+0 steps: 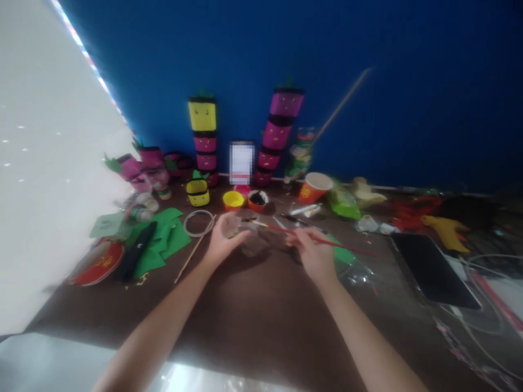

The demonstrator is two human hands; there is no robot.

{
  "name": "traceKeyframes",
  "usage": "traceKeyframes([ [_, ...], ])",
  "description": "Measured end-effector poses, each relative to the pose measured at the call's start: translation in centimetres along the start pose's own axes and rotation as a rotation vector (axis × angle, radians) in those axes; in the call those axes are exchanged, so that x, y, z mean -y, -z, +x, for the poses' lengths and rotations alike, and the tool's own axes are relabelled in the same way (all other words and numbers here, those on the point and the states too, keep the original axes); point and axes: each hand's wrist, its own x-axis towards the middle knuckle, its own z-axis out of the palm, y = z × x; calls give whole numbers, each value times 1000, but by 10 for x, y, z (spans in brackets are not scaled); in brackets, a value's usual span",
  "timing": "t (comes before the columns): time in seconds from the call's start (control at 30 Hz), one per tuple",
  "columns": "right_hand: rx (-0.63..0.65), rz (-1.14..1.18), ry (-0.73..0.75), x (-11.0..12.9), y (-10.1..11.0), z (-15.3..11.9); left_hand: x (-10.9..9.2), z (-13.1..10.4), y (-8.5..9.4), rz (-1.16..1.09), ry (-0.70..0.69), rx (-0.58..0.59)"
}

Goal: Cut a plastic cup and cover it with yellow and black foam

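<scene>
My right hand (pixel 314 251) is closed round a long red paintbrush (pixel 281 229), whose dark tip points left. Near that tip, my left hand (pixel 226 237) curls round a small clear object that is too blurred to name. Just beyond the hands stand a cup of yellow paint (pixel 233 200) and a cup of dark paint (pixel 257 201). A small yellow cup with a drawn face (pixel 198 193) sits behind my left hand. A clear round shape (pixel 251 245) lies between the hands.
Stacks of purple cups (pixel 277 136) and a yellow-topped stack (pixel 203 117) stand against the blue wall. Green paper (pixel 161 242) lies at the left beside a black object (pixel 139 250). To the right are a paper cup (pixel 315 188), a black tablet (pixel 437 269) and a yellow glue gun (pixel 447 231).
</scene>
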Motion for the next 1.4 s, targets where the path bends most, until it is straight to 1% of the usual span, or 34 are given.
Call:
traceKeyframes([
  [0.4, -11, 80, 8, 1, 5, 8, 0, 1, 1, 14, -1, -8],
  [0.57, -37, 63, 24, 3, 11, 15, 2, 2, 2, -5, -5, -9],
  [0.67, -37, 102, 34, 8, 15, 16, 2, 2, 1, -14, -9, -7],
  [0.73, -3, 145, 28, 11, 16, 14, 1, 1, 1, -6, -8, -12],
  [0.8, 58, 159, 20, 13, 15, 10, 0, 0, 1, 2, 4, 1],
  [0.9, 145, 109, 24, 13, 9, 3, -2, 0, 0, 12, 8, 32],
  [0.97, 166, 74, 25, 11, 5, 0, -2, -1, 0, 8, 3, 37],
  [1.1, 150, 51, 18, 6, 2, -2, -1, -1, 0, 28, 2, 33],
  [1.4, 101, 0, 41, -1, 8, 3, -2, -1, 0, 19, 14, 11],
])
